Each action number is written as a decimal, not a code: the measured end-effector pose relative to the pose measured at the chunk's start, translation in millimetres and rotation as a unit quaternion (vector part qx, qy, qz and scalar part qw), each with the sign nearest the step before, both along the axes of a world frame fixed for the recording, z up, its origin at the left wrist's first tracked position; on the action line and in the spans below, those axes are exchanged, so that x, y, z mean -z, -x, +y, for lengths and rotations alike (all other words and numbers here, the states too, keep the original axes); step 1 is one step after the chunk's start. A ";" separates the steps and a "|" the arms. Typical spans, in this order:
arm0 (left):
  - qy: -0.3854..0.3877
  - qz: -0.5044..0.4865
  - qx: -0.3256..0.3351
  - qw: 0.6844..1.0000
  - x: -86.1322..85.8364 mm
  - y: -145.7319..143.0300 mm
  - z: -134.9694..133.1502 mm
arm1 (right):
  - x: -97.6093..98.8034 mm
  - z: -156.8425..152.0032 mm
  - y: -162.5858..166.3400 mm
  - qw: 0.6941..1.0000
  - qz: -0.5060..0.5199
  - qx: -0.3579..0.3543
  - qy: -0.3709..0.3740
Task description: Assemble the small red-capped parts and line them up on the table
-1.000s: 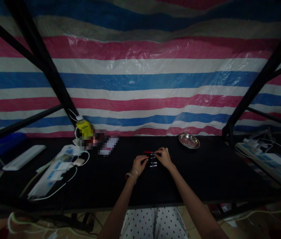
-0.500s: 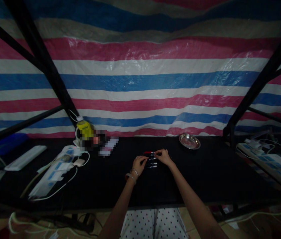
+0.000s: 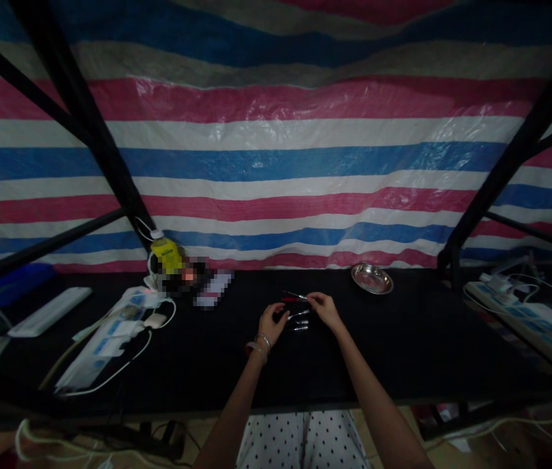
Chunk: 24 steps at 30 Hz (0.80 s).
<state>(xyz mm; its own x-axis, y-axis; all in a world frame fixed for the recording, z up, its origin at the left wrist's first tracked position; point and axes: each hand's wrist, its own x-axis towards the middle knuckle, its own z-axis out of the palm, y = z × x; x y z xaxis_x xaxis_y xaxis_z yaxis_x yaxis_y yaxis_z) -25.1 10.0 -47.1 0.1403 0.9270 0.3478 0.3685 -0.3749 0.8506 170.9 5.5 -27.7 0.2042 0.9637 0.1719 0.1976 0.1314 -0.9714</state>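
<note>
My right hand (image 3: 325,311) pinches the end of a thin pen-like stick (image 3: 296,295), dark at its far end and silvery near my fingers. Just below that stick lies a slim red piece (image 3: 290,299), its exact kind too small to make out. My left hand (image 3: 272,324), with bangles at the wrist, rests to the left with thumb and forefinger apart. Close to its thumb tip is a slender silvery piece (image 3: 299,314); I cannot tell whether they touch. More shiny thin pieces (image 3: 299,327) lie nearer to me, between my hands.
A round metal dish (image 3: 372,279) stands at the back right of the black table (image 3: 403,352). On the left are a blurred-out phone-like object (image 3: 214,288), a yellow-labelled bottle (image 3: 167,254) and a power strip (image 3: 100,345) with cables. Another power strip (image 3: 530,319) is at far right.
The thin stick in my right hand now shows tilted above the red piece, its dark end up to the left. My left thumb and forefinger have parted slightly.
</note>
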 end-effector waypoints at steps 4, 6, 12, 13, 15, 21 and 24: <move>0.019 -0.045 -0.048 0.998 -0.3 -3.1 1.6 | 0.3 -11.1 5.3 0.978 0.208 -0.003 0.033; 0.034 -0.073 -0.050 0.995 -0.6 -3.5 2.7 | 1.3 -18.7 9.5 0.927 0.372 -0.011 0.056; 0.086 -0.154 -0.062 0.982 -15.7 -4.6 3.8 | 2.6 -35.7 20.9 0.855 0.508 -0.068 0.079; 0.090 -0.162 -0.060 0.981 -21.7 -6.2 3.6 | 2.5 -36.7 22.4 0.854 0.509 -0.072 0.078; 0.090 -0.173 -0.040 0.980 -36.0 -10.6 2.9 | 2.0 -37.9 24.9 0.857 0.504 -0.073 0.083; 0.075 -0.141 0.090 0.983 -74.4 -22.1 3.0 | -3.7 -42.5 27.0 0.875 0.459 -0.086 0.128; 0.086 -0.095 0.127 0.984 -78.8 -20.7 3.7 | -7.9 -45.9 22.0 0.885 0.438 -0.082 0.135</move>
